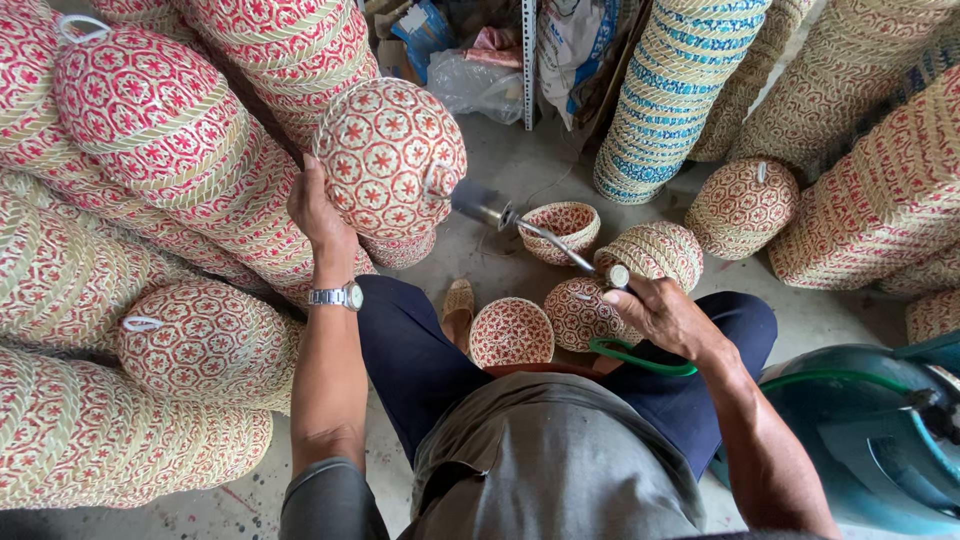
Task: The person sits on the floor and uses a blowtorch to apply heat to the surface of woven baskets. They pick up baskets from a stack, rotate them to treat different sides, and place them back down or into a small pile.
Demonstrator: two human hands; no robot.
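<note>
My left hand (318,215) grips the edge of a round woven basket lid (392,155) with a red star pattern and holds it up in front of me. My right hand (660,312) is closed on the handle of a metal gas torch (520,225). The torch nozzle points at the lid's right side, next to its small loop. A green hose (640,358) runs from the torch under my right wrist. I sit with dark trousers and a grey shirt, a watch on my left wrist.
Tall stacks of red-patterned woven baskets (150,200) fill the left. Blue-banded (670,90) and red stacks stand at the right. Small bowls (510,332) and lids lie on the concrete floor between my knees. A teal gas cylinder (860,430) sits at lower right.
</note>
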